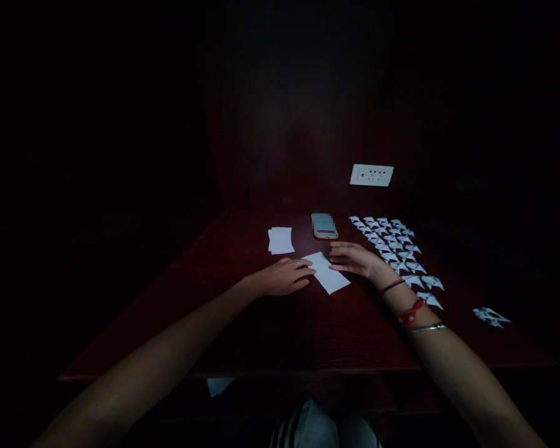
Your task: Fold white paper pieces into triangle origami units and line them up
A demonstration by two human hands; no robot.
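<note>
A white paper sheet (328, 273) lies flat on the dark red table (280, 330), between my hands. My left hand (282, 277) rests on the table with its fingers loosely curled, the fingertips touching the sheet's left edge. My right hand (352, 257) lies flat with fingers stretched out, touching the sheet's right upper edge. Bracelets circle my right wrist. Neither hand grips anything.
A small stack of white paper (280, 240) sits behind my left hand. A phone (324, 226) lies at the back. Several small folded paper pieces (394, 244) are laid in rows on the right, a few more (491, 316) farther right. A wall socket (372, 175) is behind.
</note>
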